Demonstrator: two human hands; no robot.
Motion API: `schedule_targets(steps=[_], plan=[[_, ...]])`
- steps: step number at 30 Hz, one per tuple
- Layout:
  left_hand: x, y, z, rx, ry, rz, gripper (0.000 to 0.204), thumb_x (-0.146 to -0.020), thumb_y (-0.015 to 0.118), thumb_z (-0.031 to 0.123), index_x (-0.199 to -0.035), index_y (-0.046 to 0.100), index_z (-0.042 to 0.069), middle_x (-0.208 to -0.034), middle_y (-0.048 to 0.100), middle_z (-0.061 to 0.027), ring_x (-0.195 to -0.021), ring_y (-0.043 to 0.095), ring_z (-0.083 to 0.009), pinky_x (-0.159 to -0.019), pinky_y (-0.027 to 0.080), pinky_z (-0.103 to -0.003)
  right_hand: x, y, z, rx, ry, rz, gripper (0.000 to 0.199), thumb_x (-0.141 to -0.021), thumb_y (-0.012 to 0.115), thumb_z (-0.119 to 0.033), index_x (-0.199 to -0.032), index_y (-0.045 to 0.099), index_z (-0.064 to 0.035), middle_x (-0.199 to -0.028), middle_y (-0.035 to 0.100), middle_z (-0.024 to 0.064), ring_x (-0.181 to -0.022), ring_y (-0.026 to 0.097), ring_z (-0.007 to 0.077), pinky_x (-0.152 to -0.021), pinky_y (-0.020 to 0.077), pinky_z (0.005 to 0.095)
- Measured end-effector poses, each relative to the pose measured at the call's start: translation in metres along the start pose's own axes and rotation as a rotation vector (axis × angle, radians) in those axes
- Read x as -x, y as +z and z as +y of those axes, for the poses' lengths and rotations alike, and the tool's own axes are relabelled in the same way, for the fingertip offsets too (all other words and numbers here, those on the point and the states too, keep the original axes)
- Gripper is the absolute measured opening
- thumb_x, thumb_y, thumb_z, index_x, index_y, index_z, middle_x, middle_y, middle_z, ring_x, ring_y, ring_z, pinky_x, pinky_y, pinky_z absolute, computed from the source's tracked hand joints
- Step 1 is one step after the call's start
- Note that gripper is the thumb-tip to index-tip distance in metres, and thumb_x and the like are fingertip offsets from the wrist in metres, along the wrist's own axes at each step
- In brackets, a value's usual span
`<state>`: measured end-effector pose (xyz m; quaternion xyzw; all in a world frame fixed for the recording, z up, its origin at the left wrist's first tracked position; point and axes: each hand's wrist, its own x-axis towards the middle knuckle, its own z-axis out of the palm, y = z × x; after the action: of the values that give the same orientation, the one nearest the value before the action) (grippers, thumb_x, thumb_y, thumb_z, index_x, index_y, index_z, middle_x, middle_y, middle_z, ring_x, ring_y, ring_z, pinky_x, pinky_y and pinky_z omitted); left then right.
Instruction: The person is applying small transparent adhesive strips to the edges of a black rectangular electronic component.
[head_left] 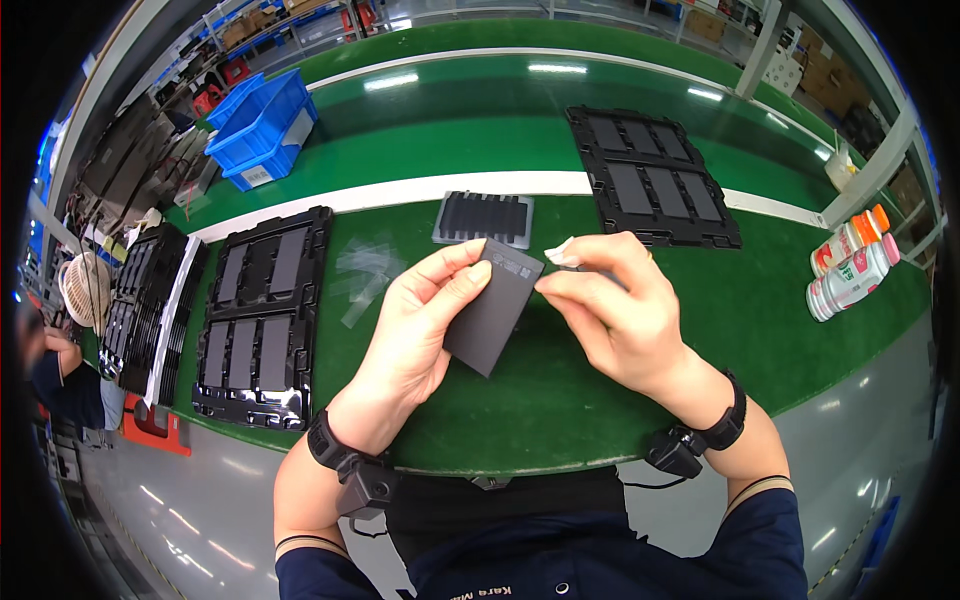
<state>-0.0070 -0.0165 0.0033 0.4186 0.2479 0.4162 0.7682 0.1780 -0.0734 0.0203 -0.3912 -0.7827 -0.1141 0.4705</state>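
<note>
My left hand (418, 315) pinches a flat, dark grey rectangular block (490, 320) between thumb and fingers, tilted above the green table. Small print and a square code mark its upper end; it looks like a battery pack. Close to its upper right corner is my right hand (625, 315), thumb and fingers drawn together. A small whitish bit (561, 252) shows at those fingertips; what else they pinch is hidden. Just beyond the block lies a pale tray with black strips (484, 218). Left of it, clear film strips (366, 268) are scattered on the table.
Black moulded trays with grey blocks lie at left (308, 300) and far right (592, 160). More black trays (135, 310) are stacked at the far left. Blue bins (262, 130) stand at the back left. Two bottles (850, 280) stand at the right edge.
</note>
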Motion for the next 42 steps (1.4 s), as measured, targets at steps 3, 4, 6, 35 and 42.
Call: schedule_targets(steps=[3, 4, 6, 35, 42], plan=[[0.001, 0.003, 0.005, -0.097, 0.069, 0.000, 0.024, -0.087, 0.060, 0.009, -0.110, 0.058, 0.002, -0.095, 0.063, -0.0040, -0.086, 0.059, -0.0081, -0.078, 0.049, -0.022, 0.001, -0.004, -0.004, -0.442, 0.442, 0.061, 0.013, -0.080, 0.062, -0.002, -0.092, 0.065, -0.0011, -0.095, 0.056, 0.0094, -0.080, 0.060, 0.0151, -0.067, 0.0492, 0.0241], [0.002, 0.003, 0.004, -0.095, 0.065, 0.004, 0.024, -0.087, 0.060, 0.009, -0.110, 0.058, 0.002, -0.095, 0.063, -0.0040, -0.086, 0.059, -0.0081, -0.078, 0.049, -0.022, 0.000, -0.001, -0.005, -0.652, 0.672, 0.099, 0.013, -0.084, 0.060, -0.005, -0.095, 0.065, -0.0005, -0.096, 0.056, 0.0085, -0.082, 0.060, 0.0133, -0.069, 0.0491, 0.0238], [0.002, 0.005, 0.002, -0.170, 0.106, -0.025, 0.025, -0.087, 0.060, 0.010, -0.110, 0.058, 0.001, -0.092, 0.062, -0.0028, -0.085, 0.058, -0.0076, -0.079, 0.048, -0.022, -0.001, -0.002, -0.004, -0.796, 0.837, 0.071, 0.019, -0.089, 0.058, -0.014, -0.100, 0.064, 0.0001, -0.094, 0.060, 0.0065, -0.080, 0.060, 0.0108, -0.070, 0.0496, 0.0239], [0.001, 0.002, 0.002, 0.217, -0.150, -0.229, 0.023, -0.090, 0.055, 0.012, -0.112, 0.055, 0.005, -0.101, 0.061, -0.0066, -0.089, 0.062, -0.0141, -0.076, 0.056, -0.030, 0.008, -0.006, -0.007, -0.552, 0.326, 0.054, 0.020, -0.075, 0.068, 0.002, -0.095, 0.065, 0.0010, -0.089, 0.063, 0.0097, -0.079, 0.064, 0.0164, -0.071, 0.0545, 0.0274], [-0.001, 0.001, 0.000, 0.199, -0.182, -0.223, 0.025, -0.091, 0.052, 0.014, -0.115, 0.052, 0.005, -0.096, 0.061, -0.0070, -0.086, 0.062, -0.0154, -0.073, 0.057, -0.032, 0.003, -0.006, -0.008, -1.353, 1.046, -0.059, 0.015, -0.087, 0.051, -0.021, -0.090, 0.048, -0.0065, -0.083, 0.058, 0.0076, -0.075, 0.061, 0.0158, -0.069, 0.0524, 0.0298]])
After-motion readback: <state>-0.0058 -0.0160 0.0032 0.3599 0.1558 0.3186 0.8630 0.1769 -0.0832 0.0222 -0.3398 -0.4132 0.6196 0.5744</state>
